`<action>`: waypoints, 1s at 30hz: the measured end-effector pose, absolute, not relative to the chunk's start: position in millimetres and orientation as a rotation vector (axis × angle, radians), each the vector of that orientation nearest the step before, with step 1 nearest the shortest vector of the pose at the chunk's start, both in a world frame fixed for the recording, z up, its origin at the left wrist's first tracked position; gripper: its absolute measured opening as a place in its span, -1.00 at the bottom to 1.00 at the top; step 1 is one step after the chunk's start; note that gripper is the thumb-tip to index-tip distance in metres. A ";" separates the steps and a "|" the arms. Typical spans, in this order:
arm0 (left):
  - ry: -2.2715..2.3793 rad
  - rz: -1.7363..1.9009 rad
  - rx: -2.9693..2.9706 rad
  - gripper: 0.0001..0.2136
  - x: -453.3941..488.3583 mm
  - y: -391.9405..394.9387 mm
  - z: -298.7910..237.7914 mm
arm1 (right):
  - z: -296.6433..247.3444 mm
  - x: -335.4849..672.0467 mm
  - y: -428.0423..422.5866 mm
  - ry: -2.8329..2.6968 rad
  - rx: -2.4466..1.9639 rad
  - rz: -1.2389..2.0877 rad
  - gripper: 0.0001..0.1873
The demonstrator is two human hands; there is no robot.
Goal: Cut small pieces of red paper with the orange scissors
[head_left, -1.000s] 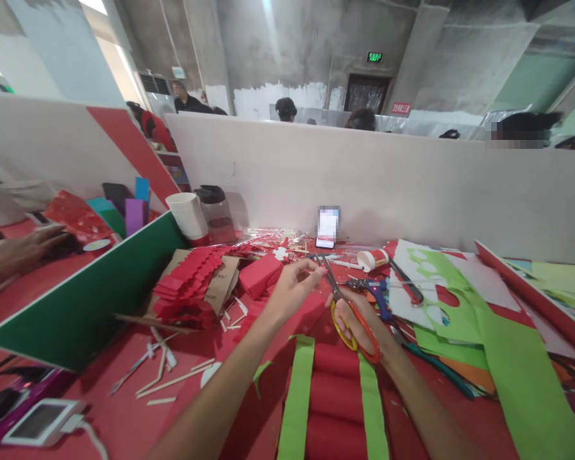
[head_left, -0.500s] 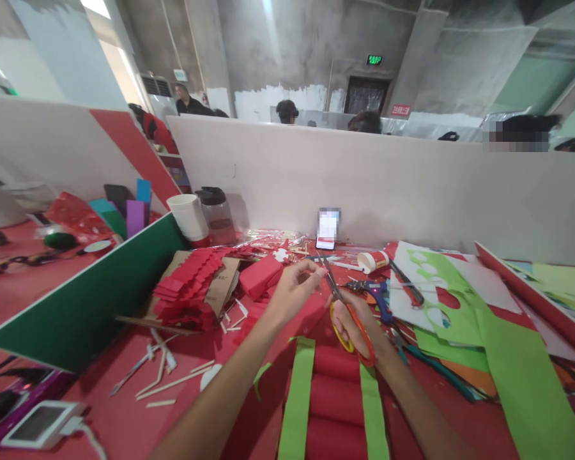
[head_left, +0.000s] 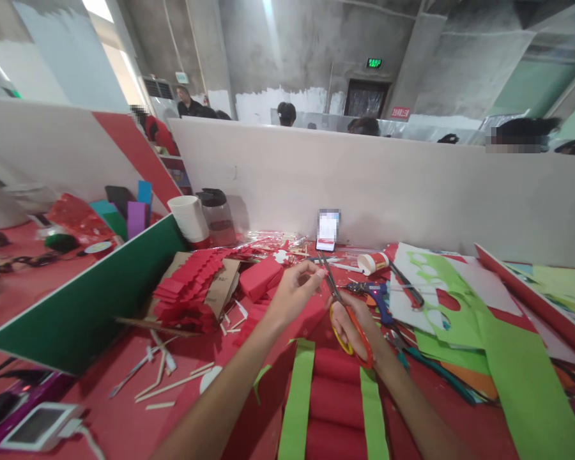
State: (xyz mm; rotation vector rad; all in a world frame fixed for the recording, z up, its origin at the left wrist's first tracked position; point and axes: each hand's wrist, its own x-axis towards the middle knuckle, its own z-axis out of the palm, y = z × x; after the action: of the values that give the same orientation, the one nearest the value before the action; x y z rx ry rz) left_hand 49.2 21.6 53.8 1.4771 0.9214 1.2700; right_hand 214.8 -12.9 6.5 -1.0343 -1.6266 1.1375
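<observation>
My right hand [head_left: 351, 319] grips a pair of scissors [head_left: 334, 291] by its red and yellow handles, the blades pointing up and away from me. Beside the blades, my left hand [head_left: 294, 291] has thumb and forefinger pinched together near the tips. Whatever it pinches is too small to make out. Below both hands lies a row of red rolls [head_left: 338, 399], crossed by a light green strip [head_left: 298, 399] on the left and another green strip [head_left: 374, 412] on the right.
Right of my hands lie a blue glue gun [head_left: 377, 299], a utility knife [head_left: 407, 284] and cut green sheets [head_left: 512, 364]. Folded red paper [head_left: 189, 284], a red block [head_left: 261, 278] and thin sticks [head_left: 172, 386] are leftward. A phone [head_left: 326, 230] leans against the white partition [head_left: 268, 172].
</observation>
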 end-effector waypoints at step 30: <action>0.890 1.012 1.704 -0.83 46.1 27.8 41.4 | 21.8 229.5 -3.3 -1.395 -1.091 0.909 -0.53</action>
State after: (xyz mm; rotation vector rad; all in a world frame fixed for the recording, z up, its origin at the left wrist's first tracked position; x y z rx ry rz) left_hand 46.1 27.8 41.4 1.7041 0.8897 1.0116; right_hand 229.5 -3.3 21.8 -1.0908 -1.3954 0.9093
